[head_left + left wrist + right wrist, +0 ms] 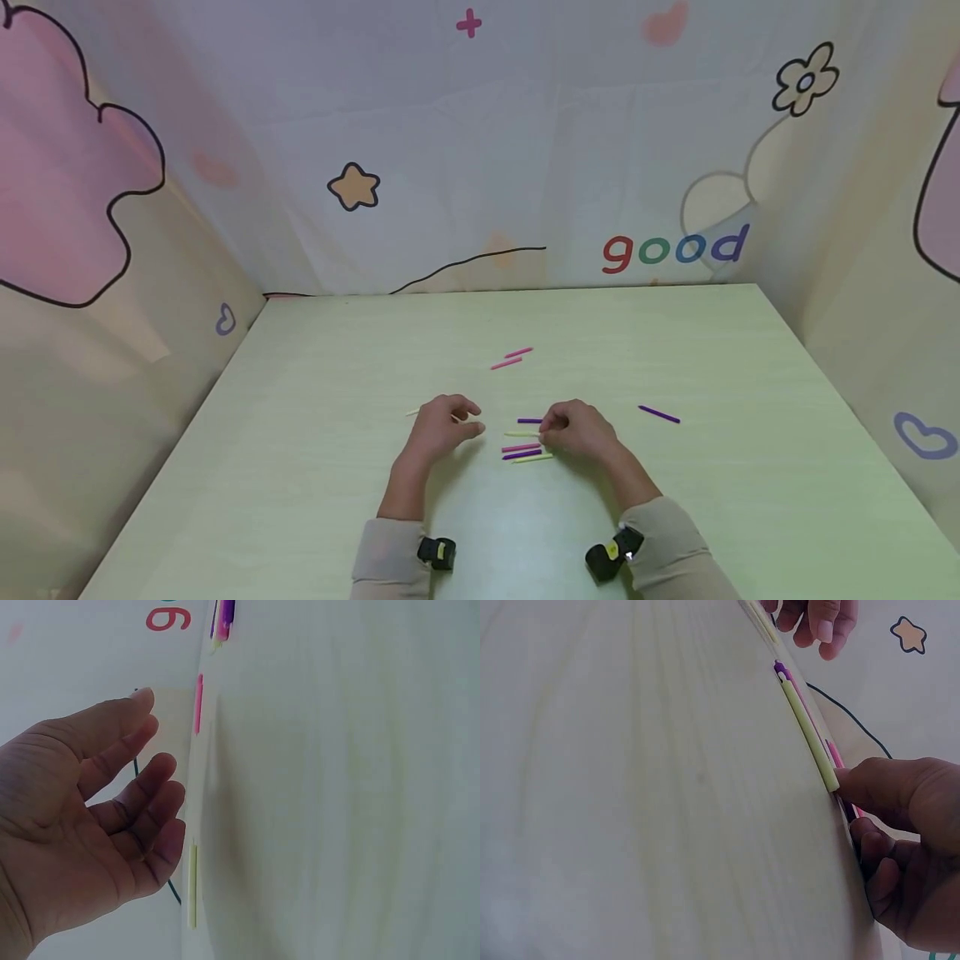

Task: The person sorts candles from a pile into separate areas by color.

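In the head view my right hand (581,429) rests low at the right end of a small row of crayons. Its thumb and curled fingers pinch the end of the rearmost purple crayon (529,421); that end is hidden. A yellow-green crayon (519,433) reaches the thumb. Below lie a pink crayon (517,449), another purple crayon (521,456) and a yellow-green crayon (532,458), its side large in the right wrist view. My left hand (446,429) hovers left of the row, fingers loosely bent around nothing. Behind it a pale yellow crayon (193,885) lies on the table.
Two pink crayons (507,363) lie farther back on the pale table (300,500). A lone purple crayon (659,414) sits off to the right. A printed cloth (450,150) hangs behind and along both sides of the table.
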Motion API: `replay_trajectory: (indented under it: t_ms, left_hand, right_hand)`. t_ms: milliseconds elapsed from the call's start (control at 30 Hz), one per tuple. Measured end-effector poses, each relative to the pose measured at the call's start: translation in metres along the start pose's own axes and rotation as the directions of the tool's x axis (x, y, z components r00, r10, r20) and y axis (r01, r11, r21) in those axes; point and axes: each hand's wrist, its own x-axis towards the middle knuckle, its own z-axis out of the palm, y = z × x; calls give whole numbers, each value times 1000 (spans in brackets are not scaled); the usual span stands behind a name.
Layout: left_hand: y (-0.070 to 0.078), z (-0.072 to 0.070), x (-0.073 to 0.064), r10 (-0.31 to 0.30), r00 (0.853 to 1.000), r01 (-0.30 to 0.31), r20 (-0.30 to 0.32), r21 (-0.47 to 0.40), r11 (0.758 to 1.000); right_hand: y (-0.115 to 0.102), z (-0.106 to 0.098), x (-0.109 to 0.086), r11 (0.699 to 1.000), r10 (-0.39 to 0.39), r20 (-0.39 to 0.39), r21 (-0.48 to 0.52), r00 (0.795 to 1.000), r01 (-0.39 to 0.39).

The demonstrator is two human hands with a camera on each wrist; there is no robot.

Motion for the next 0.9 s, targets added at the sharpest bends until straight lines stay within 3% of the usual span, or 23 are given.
replay_trajectory:
  t_ms: [333, 633, 900]
  left_hand:
    - [10, 7, 4, 58, 996, -58, 70, 4, 998]
    - [13, 14, 8, 84, 992, -85, 93, 5, 996]
    - [16, 20, 10, 66, 991, -69, 117, 19, 997]
  right_hand:
    - [2, 0, 2, 999, -31, -18, 19, 999, 31]
    - [1, -9, -2, 996, -67, 23, 66, 998, 65]
    - [4, -17, -5, 990, -130, 54, 61, 990, 127]
